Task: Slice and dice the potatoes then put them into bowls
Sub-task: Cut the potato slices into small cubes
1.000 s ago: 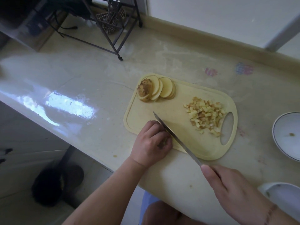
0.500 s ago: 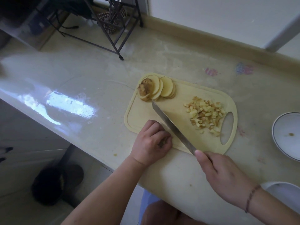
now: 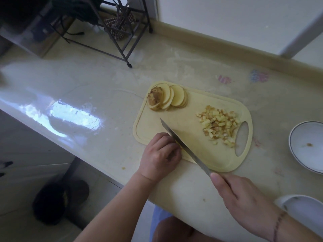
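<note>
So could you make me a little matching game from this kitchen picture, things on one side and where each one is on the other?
Things:
1. potato slices
2. diced potato
3. knife
4. white bowl

Places:
A. on the counter, right of the cutting board
B. in the right hand
C. far left corner of the board
D. heaped beside the board's handle hole

Pairs: 1-C, 2-D, 3-B, 4-A

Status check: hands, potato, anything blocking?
Left hand pins potato piece. Right hand grips knife, cutting. Diced pile and slices on board; nothing blocking.
</note>
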A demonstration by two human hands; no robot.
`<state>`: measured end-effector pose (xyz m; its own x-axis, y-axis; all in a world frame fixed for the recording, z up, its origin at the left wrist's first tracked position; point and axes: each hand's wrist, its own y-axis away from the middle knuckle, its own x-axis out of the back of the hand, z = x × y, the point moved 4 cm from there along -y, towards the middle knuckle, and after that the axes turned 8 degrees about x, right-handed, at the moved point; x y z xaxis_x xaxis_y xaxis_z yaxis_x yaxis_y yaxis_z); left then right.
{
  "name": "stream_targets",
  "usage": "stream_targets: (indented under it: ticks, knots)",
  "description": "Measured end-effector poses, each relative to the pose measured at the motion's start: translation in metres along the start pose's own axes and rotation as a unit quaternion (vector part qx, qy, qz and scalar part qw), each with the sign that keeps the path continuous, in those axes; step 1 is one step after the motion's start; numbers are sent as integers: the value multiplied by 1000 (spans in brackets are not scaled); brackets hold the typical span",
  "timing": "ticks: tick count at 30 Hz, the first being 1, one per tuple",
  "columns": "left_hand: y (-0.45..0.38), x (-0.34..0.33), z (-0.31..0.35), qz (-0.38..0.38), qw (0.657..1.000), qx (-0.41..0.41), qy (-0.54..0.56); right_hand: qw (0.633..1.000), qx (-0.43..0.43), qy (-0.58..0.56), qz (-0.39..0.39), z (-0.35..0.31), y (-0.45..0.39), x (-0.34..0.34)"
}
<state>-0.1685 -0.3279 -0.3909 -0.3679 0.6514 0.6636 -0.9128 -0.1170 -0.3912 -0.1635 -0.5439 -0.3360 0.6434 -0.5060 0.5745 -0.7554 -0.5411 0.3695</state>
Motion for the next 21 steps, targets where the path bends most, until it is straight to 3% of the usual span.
stream_targets:
  ticks: [21]
  knots:
    - [1,5,0,8,1000,9,11,1000,0,-12,-12,-12,-21,0]
